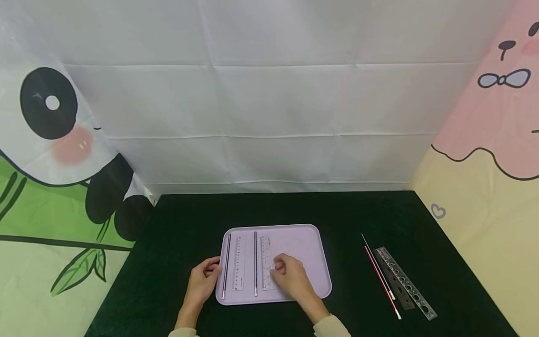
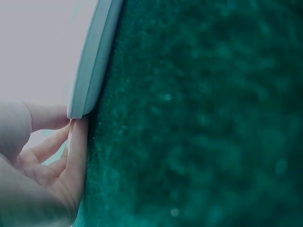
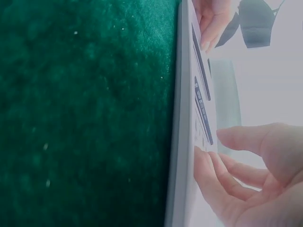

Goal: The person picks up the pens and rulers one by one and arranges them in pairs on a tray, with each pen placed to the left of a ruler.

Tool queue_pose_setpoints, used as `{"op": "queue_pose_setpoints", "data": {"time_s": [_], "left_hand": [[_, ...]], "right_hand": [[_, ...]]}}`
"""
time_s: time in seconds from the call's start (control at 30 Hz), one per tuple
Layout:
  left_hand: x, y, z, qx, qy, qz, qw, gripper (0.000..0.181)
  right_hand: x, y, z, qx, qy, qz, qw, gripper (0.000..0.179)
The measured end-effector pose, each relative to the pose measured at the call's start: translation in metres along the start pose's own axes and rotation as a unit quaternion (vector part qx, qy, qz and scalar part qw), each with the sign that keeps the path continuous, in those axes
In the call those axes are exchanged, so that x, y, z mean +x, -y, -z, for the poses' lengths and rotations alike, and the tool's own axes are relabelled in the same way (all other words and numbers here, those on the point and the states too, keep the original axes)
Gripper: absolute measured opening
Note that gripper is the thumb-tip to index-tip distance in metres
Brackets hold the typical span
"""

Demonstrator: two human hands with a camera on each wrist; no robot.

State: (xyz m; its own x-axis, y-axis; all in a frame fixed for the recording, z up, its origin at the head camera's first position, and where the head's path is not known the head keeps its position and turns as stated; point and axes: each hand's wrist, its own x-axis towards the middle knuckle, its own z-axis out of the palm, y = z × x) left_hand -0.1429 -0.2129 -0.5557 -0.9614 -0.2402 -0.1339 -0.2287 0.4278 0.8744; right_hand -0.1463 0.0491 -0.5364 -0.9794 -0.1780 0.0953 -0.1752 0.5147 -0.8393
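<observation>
The left hand [image 1: 204, 279] grips the left rim of a pale purple tray [image 1: 294, 238]; in the left wrist view its thumb lies over the rim and its fingers underneath. The right hand [image 1: 292, 277] is over the tray, its fingertips at the right edge of a clear stencil ruler [image 1: 266, 262]. In the right wrist view, the right thumb [image 3: 241, 138] stands apart from the other fingers, with nothing between them. To the left of that ruler lie a thin dark pencil-like stick [image 1: 255, 264], a clear straight ruler [image 1: 238, 263] and another thin stick [image 1: 226, 267], roughly parallel.
Right of the tray, on the dark green tabletop [image 1: 189, 215], lie a red stick [image 1: 382, 282], a thin pale-ended stick [image 1: 389, 291], a dark flat strip [image 1: 399, 290] and a clear ruler with round holes [image 1: 410, 286]. White cloth [image 1: 278, 103] hangs behind the table.
</observation>
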Motion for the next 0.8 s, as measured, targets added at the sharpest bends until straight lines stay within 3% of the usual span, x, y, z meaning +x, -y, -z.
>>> {"op": "queue_pose_setpoints", "data": {"time_s": [0.33, 0.8], "left_hand": [[0.001, 0.000, 0.000, 0.006, -0.003, -0.001, 1.0000, 0.035], [-0.003, -0.001, 0.001, 0.000, -0.003, -0.005, 1.0000, 0.034]], "right_hand": [[-0.005, -0.008, 0.014, 0.002, 0.004, 0.024, 0.9997, 0.024], [-0.010, -0.026, 0.028, 0.024, -0.046, 0.060, 0.9968, 0.019]]}}
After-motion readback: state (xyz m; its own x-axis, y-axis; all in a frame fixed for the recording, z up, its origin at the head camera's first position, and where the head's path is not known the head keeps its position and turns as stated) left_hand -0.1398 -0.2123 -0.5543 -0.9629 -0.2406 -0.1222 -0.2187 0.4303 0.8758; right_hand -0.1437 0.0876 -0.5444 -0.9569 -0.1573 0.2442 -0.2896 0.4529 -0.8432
